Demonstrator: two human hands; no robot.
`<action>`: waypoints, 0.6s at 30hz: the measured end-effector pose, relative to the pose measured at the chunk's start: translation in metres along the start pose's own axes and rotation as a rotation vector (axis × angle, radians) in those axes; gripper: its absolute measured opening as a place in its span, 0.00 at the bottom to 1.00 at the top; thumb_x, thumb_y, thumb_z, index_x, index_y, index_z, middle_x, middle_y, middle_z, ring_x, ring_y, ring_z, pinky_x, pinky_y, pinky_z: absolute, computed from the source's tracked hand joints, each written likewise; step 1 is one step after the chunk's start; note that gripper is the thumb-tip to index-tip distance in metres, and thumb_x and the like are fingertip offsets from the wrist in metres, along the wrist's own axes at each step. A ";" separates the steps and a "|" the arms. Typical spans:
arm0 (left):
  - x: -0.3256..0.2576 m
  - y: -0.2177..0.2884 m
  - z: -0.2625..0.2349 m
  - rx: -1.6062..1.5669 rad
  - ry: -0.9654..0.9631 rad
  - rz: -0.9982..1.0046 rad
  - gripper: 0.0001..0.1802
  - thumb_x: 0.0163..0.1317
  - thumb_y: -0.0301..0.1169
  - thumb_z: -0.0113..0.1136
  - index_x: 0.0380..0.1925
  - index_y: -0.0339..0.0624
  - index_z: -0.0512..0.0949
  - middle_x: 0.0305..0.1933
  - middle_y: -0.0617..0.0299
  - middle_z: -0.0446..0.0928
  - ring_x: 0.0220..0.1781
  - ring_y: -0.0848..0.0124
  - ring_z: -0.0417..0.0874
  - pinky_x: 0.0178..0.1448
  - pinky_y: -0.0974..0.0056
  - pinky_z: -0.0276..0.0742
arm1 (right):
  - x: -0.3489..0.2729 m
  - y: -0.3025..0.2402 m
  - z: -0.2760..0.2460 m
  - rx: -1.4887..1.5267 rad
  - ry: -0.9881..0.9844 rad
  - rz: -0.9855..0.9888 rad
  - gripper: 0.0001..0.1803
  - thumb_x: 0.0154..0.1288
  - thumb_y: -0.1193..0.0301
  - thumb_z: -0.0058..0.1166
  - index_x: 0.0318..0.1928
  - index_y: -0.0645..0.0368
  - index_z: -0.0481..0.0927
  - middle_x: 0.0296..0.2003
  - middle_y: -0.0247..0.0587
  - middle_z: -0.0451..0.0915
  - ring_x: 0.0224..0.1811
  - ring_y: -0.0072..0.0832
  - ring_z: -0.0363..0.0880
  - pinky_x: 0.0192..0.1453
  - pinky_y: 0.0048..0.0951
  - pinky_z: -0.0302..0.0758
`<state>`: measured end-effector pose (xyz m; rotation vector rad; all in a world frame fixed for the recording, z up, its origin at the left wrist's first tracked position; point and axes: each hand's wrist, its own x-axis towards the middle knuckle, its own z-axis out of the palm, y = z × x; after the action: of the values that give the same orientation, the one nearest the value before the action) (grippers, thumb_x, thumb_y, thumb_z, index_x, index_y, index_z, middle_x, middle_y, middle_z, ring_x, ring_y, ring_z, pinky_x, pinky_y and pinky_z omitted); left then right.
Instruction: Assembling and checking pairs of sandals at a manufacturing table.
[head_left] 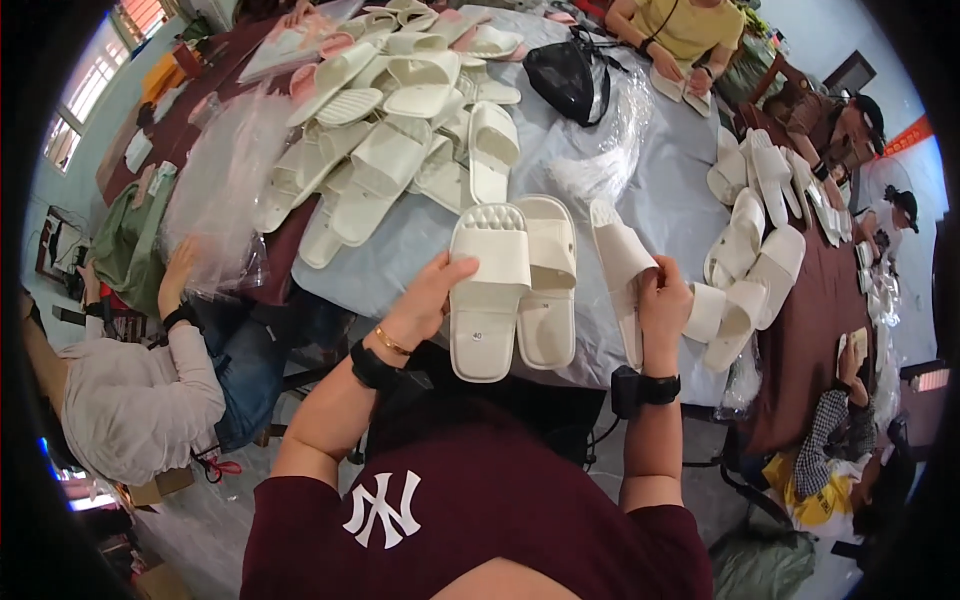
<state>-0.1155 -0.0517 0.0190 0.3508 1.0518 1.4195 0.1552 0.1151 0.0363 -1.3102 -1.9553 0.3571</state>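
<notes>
In front of me my left hand [432, 292] grips a cream slide sandal [488, 325] by its edge, thumb on the strap, sole facing up toward me. A second cream slide sandal [547, 325] sits close against its right side, partly behind it; whether my left fingers hold that one too is hidden. On the right, my right hand [664, 300] is closed on the strap of a third slide sandal [622, 262], turned partly on its side. A heap of similar slide sandals [385, 155] lies beyond my left hand.
More cream sandals [735, 225] lie at the right of the sheet-covered table [640, 165]. Clear plastic bags [230, 170] lie at the left, and a black bag [570, 75] at the back. Co-workers sit around: one in a pale top [140, 400], one in yellow [690, 30].
</notes>
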 end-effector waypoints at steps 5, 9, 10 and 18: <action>-0.015 0.007 -0.013 -0.095 -0.116 -0.030 0.26 0.61 0.40 0.56 0.55 0.36 0.68 0.49 0.58 0.77 0.48 0.71 0.80 0.48 0.65 0.78 | -0.030 -0.019 -0.001 0.767 -0.398 0.322 0.10 0.64 0.79 0.48 0.45 0.67 0.77 0.31 0.35 0.80 0.30 0.18 0.78 0.34 0.20 0.75; -0.038 0.028 -0.006 -0.277 -0.009 0.012 0.26 0.62 0.42 0.53 0.55 0.36 0.69 0.51 0.57 0.77 0.49 0.68 0.80 0.52 0.62 0.77 | -0.029 -0.020 0.024 0.644 -0.573 0.107 0.23 0.57 0.77 0.56 0.55 0.64 0.70 0.45 0.42 0.77 0.43 0.24 0.76 0.42 0.26 0.76; -0.040 0.030 -0.011 -0.244 -0.031 0.010 0.26 0.62 0.42 0.53 0.56 0.37 0.69 0.52 0.57 0.77 0.50 0.66 0.80 0.54 0.61 0.76 | -0.029 -0.016 0.033 0.643 -0.565 0.110 0.23 0.57 0.77 0.56 0.55 0.64 0.70 0.45 0.42 0.77 0.43 0.24 0.76 0.42 0.26 0.76; -0.051 0.025 -0.030 -0.136 -0.033 0.048 0.28 0.62 0.41 0.51 0.58 0.34 0.66 0.56 0.55 0.74 0.54 0.64 0.77 0.58 0.60 0.73 | -0.022 -0.014 0.093 -0.085 -0.422 0.028 0.17 0.55 0.69 0.51 0.46 0.62 0.72 0.41 0.54 0.76 0.41 0.53 0.76 0.45 0.48 0.73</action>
<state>-0.1442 -0.1044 0.0412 0.3013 0.9204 1.5144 0.0846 0.1052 -0.0289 -1.4020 -2.3220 0.6106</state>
